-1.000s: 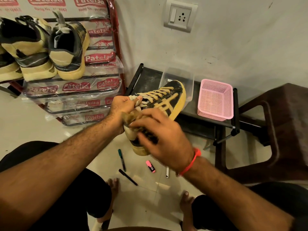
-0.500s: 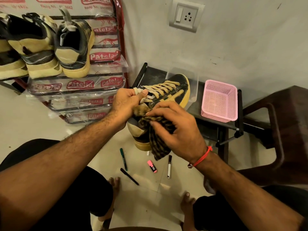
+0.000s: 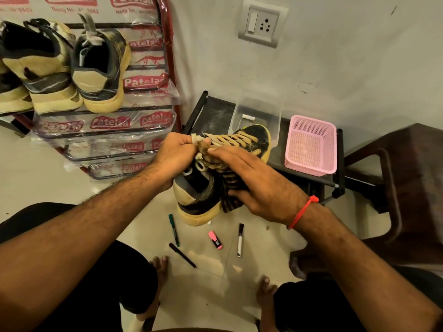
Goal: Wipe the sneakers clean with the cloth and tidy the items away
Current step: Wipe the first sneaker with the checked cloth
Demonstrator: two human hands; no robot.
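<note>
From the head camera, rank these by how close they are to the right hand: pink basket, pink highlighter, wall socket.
Measured from the right hand:
1. Pink highlighter, on the floor just below the hand.
2. Pink basket, on the black stand, up and to the right.
3. Wall socket, high on the wall, farthest.

There are four black and tan shoes: one held up in the middle [image 3: 230, 164] and three on the red metal rack [image 3: 100, 68]. Four pens lie on the floor: a green one [image 3: 174, 230], a black one [image 3: 182, 255], a short pink one [image 3: 215, 239] and a white one [image 3: 240, 239]. There is one pink plastic basket [image 3: 310, 146], one clear plastic box [image 3: 256, 116] and one brown checked cloth [image 3: 231, 203].
</note>
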